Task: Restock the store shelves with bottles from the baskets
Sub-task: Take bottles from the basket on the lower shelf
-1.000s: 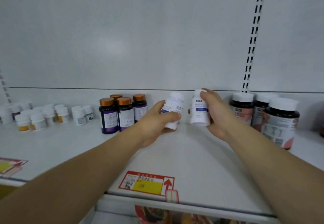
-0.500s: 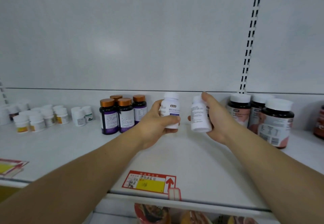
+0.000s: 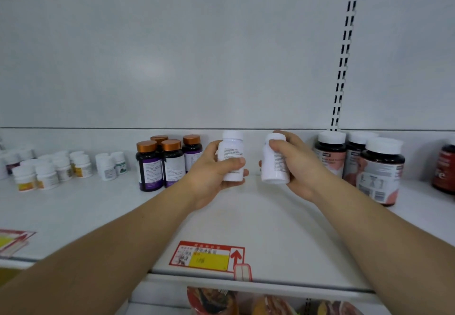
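My left hand [image 3: 211,174] grips a white bottle [image 3: 231,152] upright just above the white shelf [image 3: 246,228], thumb across its label. My right hand [image 3: 298,166] holds a second white bottle [image 3: 273,166] beside it, fingers curled round its cap and side. Both bottles show small printed text toward me. They hover in the gap between the dark bottles with copper caps [image 3: 167,162] on the left and the dark white-capped bottles [image 3: 357,164] on the right. No basket is in view.
Several small white bottles [image 3: 51,169] stand at the far left of the shelf. A dark red bottle [image 3: 445,166] sits at the right edge. A red and yellow price tag [image 3: 209,256] marks the shelf's front lip. Packaged goods show below the shelf.
Both bottles have been turned in my hands, so their blue front labels now face away and fine print faces me. The left bottle went from tilted to upright.
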Demonstrator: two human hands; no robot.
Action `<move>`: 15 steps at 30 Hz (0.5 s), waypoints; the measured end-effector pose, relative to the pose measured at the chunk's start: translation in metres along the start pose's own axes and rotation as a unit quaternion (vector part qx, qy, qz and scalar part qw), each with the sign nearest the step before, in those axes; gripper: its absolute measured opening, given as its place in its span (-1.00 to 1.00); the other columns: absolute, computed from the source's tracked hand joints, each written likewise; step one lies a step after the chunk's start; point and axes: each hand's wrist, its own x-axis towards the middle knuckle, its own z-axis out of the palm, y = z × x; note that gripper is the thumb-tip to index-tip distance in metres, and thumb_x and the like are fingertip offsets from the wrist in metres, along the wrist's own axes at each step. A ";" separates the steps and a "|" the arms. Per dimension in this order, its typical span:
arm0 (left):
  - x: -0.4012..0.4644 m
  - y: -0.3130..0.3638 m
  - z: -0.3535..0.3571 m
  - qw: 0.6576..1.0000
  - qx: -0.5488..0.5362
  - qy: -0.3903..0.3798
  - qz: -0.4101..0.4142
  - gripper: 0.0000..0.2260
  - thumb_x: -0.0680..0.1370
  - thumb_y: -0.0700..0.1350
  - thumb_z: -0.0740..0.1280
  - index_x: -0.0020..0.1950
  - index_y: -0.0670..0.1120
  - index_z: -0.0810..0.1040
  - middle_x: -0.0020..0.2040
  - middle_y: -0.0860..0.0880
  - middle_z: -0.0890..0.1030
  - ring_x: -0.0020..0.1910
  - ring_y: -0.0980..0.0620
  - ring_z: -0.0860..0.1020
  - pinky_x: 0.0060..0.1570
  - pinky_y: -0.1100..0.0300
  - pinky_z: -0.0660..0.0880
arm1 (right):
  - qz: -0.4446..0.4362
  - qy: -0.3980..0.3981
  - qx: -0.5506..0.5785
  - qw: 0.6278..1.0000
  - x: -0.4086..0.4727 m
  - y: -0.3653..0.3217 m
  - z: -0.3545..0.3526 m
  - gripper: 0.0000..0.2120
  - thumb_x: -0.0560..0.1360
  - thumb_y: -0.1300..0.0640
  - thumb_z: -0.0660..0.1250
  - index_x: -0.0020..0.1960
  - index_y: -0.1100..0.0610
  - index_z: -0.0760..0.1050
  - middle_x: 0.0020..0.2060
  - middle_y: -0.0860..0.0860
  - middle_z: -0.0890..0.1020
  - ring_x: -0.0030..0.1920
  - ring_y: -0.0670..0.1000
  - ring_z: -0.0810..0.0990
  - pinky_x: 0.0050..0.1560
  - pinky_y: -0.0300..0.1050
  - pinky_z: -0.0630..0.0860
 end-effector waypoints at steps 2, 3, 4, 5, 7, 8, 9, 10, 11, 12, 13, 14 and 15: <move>0.000 0.000 0.001 1.000 -0.004 0.006 -0.010 -0.62 0.52 -0.26 0.32 0.29 -0.03 0.32 0.05 -0.11 0.54 -0.09 -0.08 0.59 -0.06 0.02 0.58 | 0.037 -0.009 0.057 0.998 -0.002 -0.002 0.000 -0.86 0.54 0.17 0.20 0.08 0.08 0.45 -0.11 0.14 0.57 -0.24 0.18 0.58 -0.14 0.07 0.55; 0.000 0.000 0.002 1.000 -0.015 0.002 -0.020 -0.65 0.55 -0.24 0.27 0.30 -0.03 0.32 0.06 -0.10 0.53 -0.06 -0.07 0.56 -0.04 0.01 0.56 | 0.043 -0.011 0.073 0.996 -0.003 -0.003 0.000 -0.86 0.55 0.16 0.20 0.09 0.09 0.44 -0.14 0.13 0.56 -0.28 0.16 0.57 -0.17 0.03 0.53; 0.000 0.001 0.003 0.999 -0.029 -0.007 -0.031 -0.68 0.58 -0.22 0.21 0.32 -0.02 0.32 0.08 -0.09 0.53 0.00 -0.06 0.54 -0.02 0.01 0.54 | 0.033 -0.012 0.064 0.997 -0.003 -0.003 0.000 -0.89 0.55 0.16 0.23 0.07 0.09 0.44 -0.16 0.12 0.56 -0.30 0.14 0.56 -0.19 0.03 0.52; 0.000 0.001 0.003 0.998 -0.038 -0.018 -0.040 -0.69 0.60 -0.21 0.16 0.33 -0.01 0.33 0.11 -0.07 0.53 0.05 -0.05 0.52 0.02 0.01 0.52 | 0.018 -0.013 0.042 0.999 -0.003 -0.003 0.001 -0.90 0.54 0.16 0.26 0.05 0.08 0.44 -0.15 0.11 0.55 -0.30 0.12 0.55 -0.20 0.03 0.52; 0.001 0.000 0.002 0.998 -0.028 -0.028 -0.043 -0.69 0.60 -0.21 0.13 0.34 0.00 0.34 0.17 -0.06 0.53 0.12 -0.04 0.51 0.07 0.00 0.50 | -0.007 -0.006 0.017 1.000 -0.002 -0.003 0.001 -0.89 0.53 0.15 0.31 0.05 0.06 0.44 -0.10 0.11 0.55 -0.24 0.12 0.55 -0.18 0.04 0.52; 0.001 -0.001 0.001 0.999 -0.013 -0.025 -0.038 -0.69 0.60 -0.20 0.15 0.34 -0.01 0.35 0.18 -0.07 0.54 0.14 -0.05 0.52 0.09 -0.02 0.50 | -0.005 -0.002 0.017 1.000 -0.002 -0.003 0.001 -0.90 0.54 0.12 0.29 0.05 0.04 0.45 -0.07 0.11 0.55 -0.18 0.13 0.55 -0.13 0.05 0.52; 0.002 -0.002 -0.001 0.999 0.001 -0.018 -0.032 -0.69 0.60 -0.19 0.18 0.34 -0.02 0.36 0.19 -0.07 0.55 0.15 -0.05 0.53 0.10 -0.04 0.50 | 0.008 -0.001 0.020 1.000 -0.001 -0.004 0.001 -0.90 0.56 0.08 0.25 0.06 0.03 0.45 -0.05 0.11 0.56 -0.13 0.13 0.55 -0.08 0.06 0.51; 0.003 -0.003 -0.002 1.000 0.014 -0.008 -0.026 -0.68 0.59 -0.18 0.22 0.34 -0.02 0.36 0.18 -0.07 0.56 0.14 -0.04 0.54 0.11 -0.06 0.51 | 0.024 0.000 0.021 0.999 -0.002 -0.005 0.002 -0.87 0.58 0.04 0.21 0.08 0.04 0.46 -0.04 0.11 0.56 -0.11 0.13 0.54 -0.05 0.06 0.50; 0.003 -0.003 -0.003 0.999 0.029 0.002 -0.018 -0.68 0.57 -0.16 0.25 0.32 -0.01 0.38 0.17 -0.06 0.57 0.13 -0.03 0.56 0.10 -0.05 0.52 | 0.038 0.000 0.027 0.999 -0.001 -0.005 0.001 -0.80 0.59 0.00 0.18 0.13 0.06 0.46 -0.04 0.12 0.56 -0.11 0.11 0.55 -0.04 0.04 0.51; 0.003 -0.002 -0.004 0.999 0.046 0.011 -0.008 -0.68 0.55 -0.16 0.29 0.30 0.00 0.39 0.15 -0.06 0.59 0.11 -0.02 0.58 0.09 -0.02 0.53 | 0.041 0.000 0.027 0.999 -0.002 -0.004 0.002 -0.74 0.59 -0.02 0.18 0.19 0.09 0.44 -0.03 0.12 0.57 -0.12 0.08 0.56 -0.05 0.02 0.52; 0.003 -0.002 -0.006 0.998 0.062 0.017 0.005 -0.68 0.53 -0.18 0.33 0.26 0.02 0.40 0.13 -0.05 0.59 0.09 -0.02 0.59 0.09 0.00 0.54 | 0.030 -0.002 0.019 0.999 -0.002 -0.004 0.002 -0.70 0.59 -0.03 0.19 0.24 0.10 0.42 -0.01 0.11 0.57 -0.12 0.06 0.58 -0.06 0.01 0.53; 0.004 -0.003 -0.007 0.997 0.076 0.018 0.021 -0.66 0.50 -0.22 0.36 0.22 0.04 0.41 0.11 -0.05 0.60 0.09 -0.02 0.59 0.10 0.01 0.53 | 0.007 -0.002 -0.004 1.000 -0.003 -0.003 0.002 -0.70 0.58 -0.01 0.23 0.26 0.09 0.41 0.02 0.10 0.58 -0.10 0.03 0.59 -0.06 0.00 0.54; 0.004 -0.003 -0.009 0.995 0.093 0.016 0.037 -0.62 0.47 -0.28 0.38 0.18 0.05 0.42 0.09 -0.03 0.60 0.09 -0.02 0.58 0.13 0.02 0.51 | -0.024 0.004 -0.040 0.999 -0.005 -0.003 0.002 -0.70 0.55 0.03 0.30 0.26 0.03 0.41 0.05 0.08 0.59 -0.07 0.01 0.61 -0.04 -0.01 0.56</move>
